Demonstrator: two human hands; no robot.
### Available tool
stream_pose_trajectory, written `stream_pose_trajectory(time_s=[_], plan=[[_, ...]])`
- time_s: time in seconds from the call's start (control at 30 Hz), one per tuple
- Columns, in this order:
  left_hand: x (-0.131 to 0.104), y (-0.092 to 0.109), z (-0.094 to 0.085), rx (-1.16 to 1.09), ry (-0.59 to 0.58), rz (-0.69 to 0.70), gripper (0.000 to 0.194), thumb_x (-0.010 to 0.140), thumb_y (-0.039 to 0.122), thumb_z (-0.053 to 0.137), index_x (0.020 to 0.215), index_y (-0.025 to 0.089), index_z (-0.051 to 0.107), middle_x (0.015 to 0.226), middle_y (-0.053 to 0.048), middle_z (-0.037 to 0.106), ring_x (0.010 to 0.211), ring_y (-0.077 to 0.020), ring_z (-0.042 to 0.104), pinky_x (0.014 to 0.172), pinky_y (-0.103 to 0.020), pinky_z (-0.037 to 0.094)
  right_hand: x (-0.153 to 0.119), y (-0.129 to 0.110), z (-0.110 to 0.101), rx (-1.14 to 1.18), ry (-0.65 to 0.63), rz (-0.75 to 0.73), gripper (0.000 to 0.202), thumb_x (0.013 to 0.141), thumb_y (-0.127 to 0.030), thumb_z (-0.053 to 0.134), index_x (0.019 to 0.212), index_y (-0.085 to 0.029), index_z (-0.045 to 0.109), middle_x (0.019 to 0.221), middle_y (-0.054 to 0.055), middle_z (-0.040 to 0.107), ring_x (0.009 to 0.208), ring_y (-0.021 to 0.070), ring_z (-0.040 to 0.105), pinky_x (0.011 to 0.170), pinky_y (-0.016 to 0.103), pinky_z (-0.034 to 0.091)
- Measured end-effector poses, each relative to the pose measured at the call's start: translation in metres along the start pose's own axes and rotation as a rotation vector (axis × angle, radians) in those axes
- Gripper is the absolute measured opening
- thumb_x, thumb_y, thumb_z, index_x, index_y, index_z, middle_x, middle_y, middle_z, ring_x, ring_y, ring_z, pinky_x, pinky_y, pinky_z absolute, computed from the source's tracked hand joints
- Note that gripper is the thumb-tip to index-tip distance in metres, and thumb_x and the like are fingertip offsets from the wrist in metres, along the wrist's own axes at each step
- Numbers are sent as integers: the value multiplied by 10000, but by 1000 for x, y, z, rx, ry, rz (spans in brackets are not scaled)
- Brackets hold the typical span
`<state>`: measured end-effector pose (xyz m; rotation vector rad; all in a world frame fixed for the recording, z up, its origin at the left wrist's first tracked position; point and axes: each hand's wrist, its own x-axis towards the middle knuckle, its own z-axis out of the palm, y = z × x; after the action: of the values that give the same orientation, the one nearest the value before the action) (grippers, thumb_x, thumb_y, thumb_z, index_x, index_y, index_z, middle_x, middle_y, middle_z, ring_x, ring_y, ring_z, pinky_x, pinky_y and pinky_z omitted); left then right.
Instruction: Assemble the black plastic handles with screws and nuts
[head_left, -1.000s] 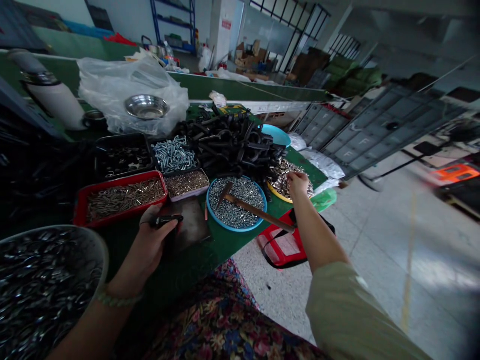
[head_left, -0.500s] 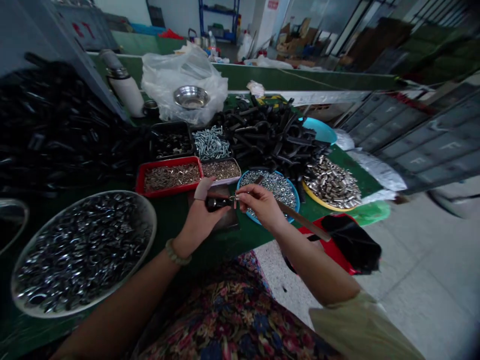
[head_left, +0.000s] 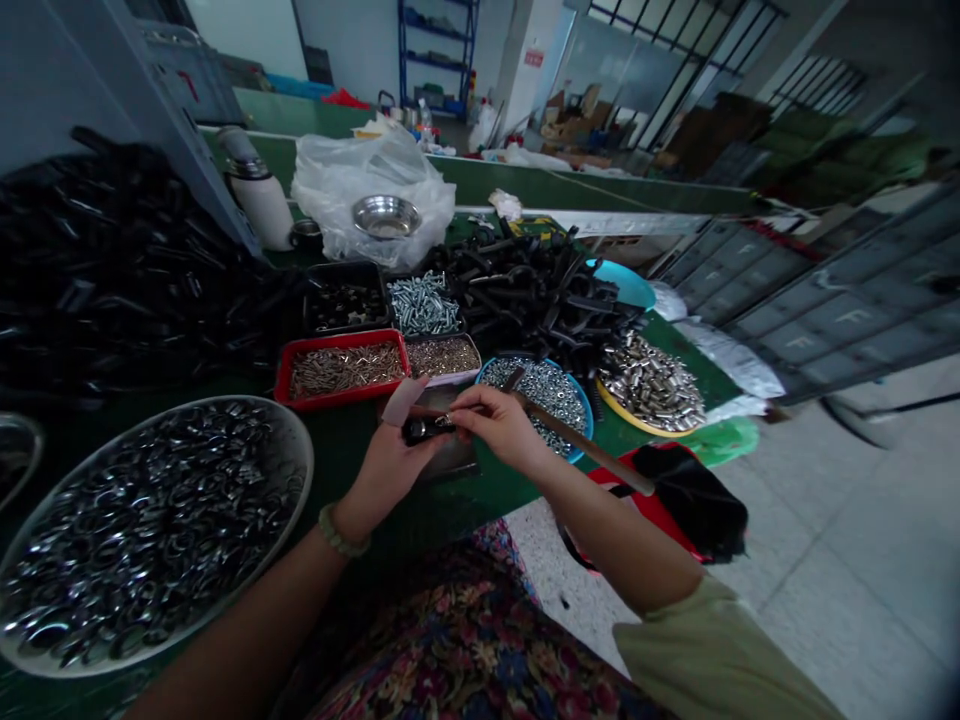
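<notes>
My left hand [head_left: 386,465], a pale wrap around one finger, is closed around a short black part [head_left: 420,430] with a glossy end. My right hand [head_left: 501,428] pinches a small shiny metal piece [head_left: 445,420] against the end of that part. Its exact kind is too small to make out. Under the hands lies a flat dark metal plate [head_left: 457,462]. Just beyond my right hand, a hammer [head_left: 589,447] rests with its head on a blue basin [head_left: 587,425] of small metal nuts or rings.
Pins fill a red tray [head_left: 279,385]; screws [head_left: 424,303] and black parts [head_left: 540,285] lie behind. A large tray [head_left: 306,470] of shiny rings stands left. Metal sleeves [head_left: 652,380] fill a yellow basin on the right. A red and black bag [head_left: 686,500] is at the table's right edge.
The head view has tilted up slightly. My right hand has moved left, bringing the small metal piece closer against the black part. My left hand keeps its hold.
</notes>
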<state>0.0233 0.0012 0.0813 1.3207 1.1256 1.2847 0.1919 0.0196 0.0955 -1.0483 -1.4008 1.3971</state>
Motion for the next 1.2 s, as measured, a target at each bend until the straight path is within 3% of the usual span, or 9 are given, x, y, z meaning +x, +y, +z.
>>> stream_pose_trajectory(time_s=[0.17,0.3,0.43,0.67,0.73,0.83,0.97,1.07,1.2], plan=[[2,-1,2,-33,-14,-26,661,612,177,803,1226,255,573,961,-33,662,1041,-242,610,1015,-389,416,1,-5,-6,-25,-52,6,228,731,-403,736,795,-215,623,594,-47,586,517,118,561,514,254,457],[5,-3,2,28,-44,4,578,647,193,781,1192,258,599,976,-32,675,1020,-231,619,1019,-388,415,3,-6,-10,-258,1,-181,135,764,-325,719,810,-220,648,806,2,617,692,131,590,606,263,473],[10,-3,0,37,-64,19,557,663,238,775,1190,257,594,1072,-38,673,1036,-222,621,992,-372,445,5,-5,-19,-227,-92,-104,135,829,-339,654,854,-211,616,724,-22,569,590,115,557,555,256,460],[32,5,1,91,-423,-90,224,708,316,731,910,220,722,889,-38,720,864,-232,648,809,-341,521,24,-37,-32,-850,-406,-388,57,869,-213,603,911,-211,642,918,35,609,880,163,570,804,321,471],[37,10,0,8,-397,-169,198,725,324,714,885,209,713,847,-36,711,792,-207,639,731,-302,519,44,-48,-66,-919,-282,-393,143,869,-205,595,1004,-228,636,948,32,627,892,156,574,830,317,469],[40,18,-7,-64,-268,-224,151,754,321,675,822,187,669,781,-20,665,705,-158,592,662,-251,478,79,-60,-145,-1116,395,-279,210,834,-90,554,976,-217,641,890,28,632,918,152,552,936,354,415],[40,29,-17,221,-229,-26,150,740,317,675,697,191,605,682,-4,577,666,-156,522,632,-248,412,106,-65,-229,-1134,525,-185,259,634,36,596,818,-141,637,769,29,588,864,168,542,932,399,410],[36,34,-23,517,-156,142,105,740,296,670,735,210,609,722,-13,571,711,-184,511,653,-269,391,103,-60,-231,-1101,597,-208,240,597,25,598,769,-142,597,815,33,566,843,163,542,894,370,437],[25,31,-26,506,-207,80,143,854,324,533,784,210,583,705,-4,576,647,-172,507,616,-271,384,63,-31,-158,-619,745,-210,250,661,-136,680,860,-189,538,691,-32,517,607,124,511,644,317,498]])
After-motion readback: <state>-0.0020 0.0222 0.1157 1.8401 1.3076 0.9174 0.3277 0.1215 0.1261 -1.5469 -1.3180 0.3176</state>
